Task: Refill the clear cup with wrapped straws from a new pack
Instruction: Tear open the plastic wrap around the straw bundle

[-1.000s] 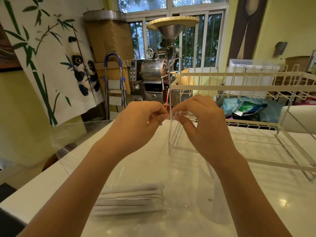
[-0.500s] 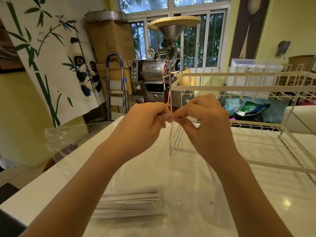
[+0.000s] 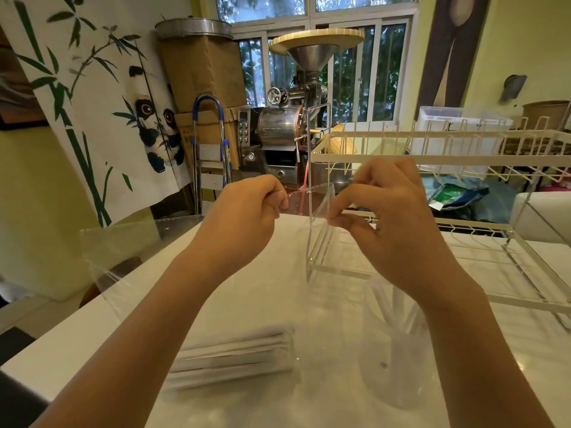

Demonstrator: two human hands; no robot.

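The clear pack (image 3: 191,273) is held raised above the desk (image 3: 61,341), its top edge pinched by the left hand (image 3: 244,217) at 10 o'clock. Wrapped straws (image 3: 234,353) lie bunched at 6 o'clock. The other edge is pinched by the right hand (image 3: 386,217). The cup (image 3: 398,366), seemingly at 4 o'clock, is blurred through film.

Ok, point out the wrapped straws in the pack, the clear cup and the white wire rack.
wrapped straws (image 3: 231,355), head view, middle of the white bundle inside the bag.
clear cup (image 3: 398,350), head view, its see-through side wall.
white wire rack (image 3: 432,157), head view, top front rail.
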